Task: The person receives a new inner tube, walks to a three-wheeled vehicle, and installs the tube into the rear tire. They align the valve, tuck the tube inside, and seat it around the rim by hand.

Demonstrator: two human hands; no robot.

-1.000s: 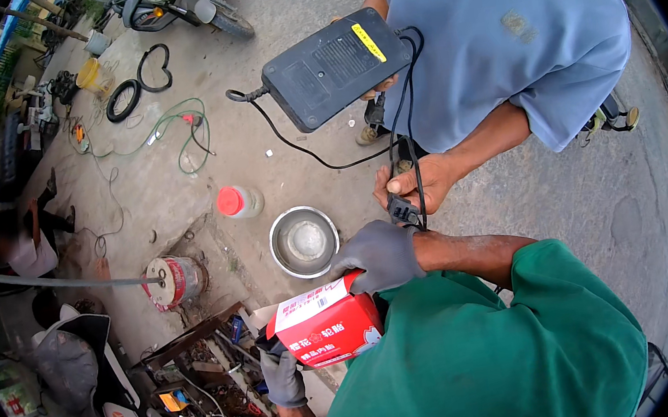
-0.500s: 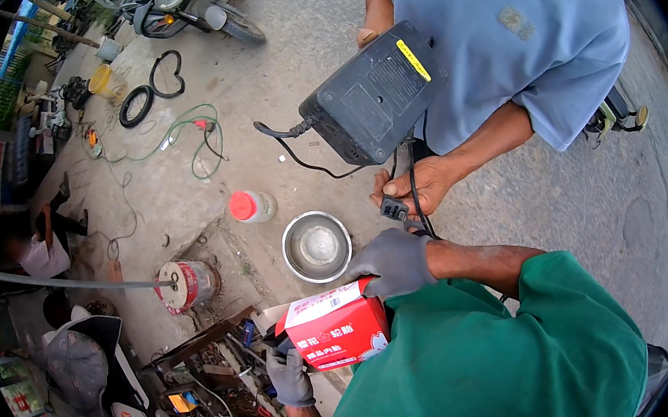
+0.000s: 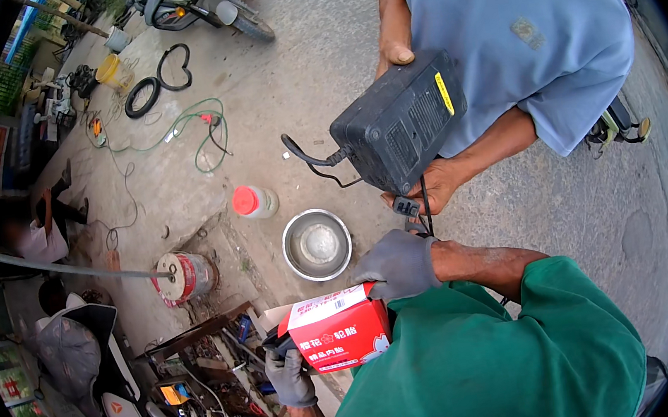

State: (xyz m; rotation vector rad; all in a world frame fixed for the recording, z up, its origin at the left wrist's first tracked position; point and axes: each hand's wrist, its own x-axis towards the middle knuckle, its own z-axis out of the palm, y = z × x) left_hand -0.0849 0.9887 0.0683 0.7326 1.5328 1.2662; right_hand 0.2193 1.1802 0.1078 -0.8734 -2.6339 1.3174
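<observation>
— While your right hand (image 3: 396,266) grips the red box (image 3: 341,337) by its upper right corner, where's your left hand (image 3: 291,378)?

— Curled at its open end; I can't tell whether you're gripping cardboard or the black item (image 3: 283,342) there. The red box should feel light, stiff but crushable, so support its long sides.

— And beyond it?

— Your steel bowl (image 3: 295,255) and red-lidded jar (image 3: 256,202); I can't make out either's contents.
</observation>
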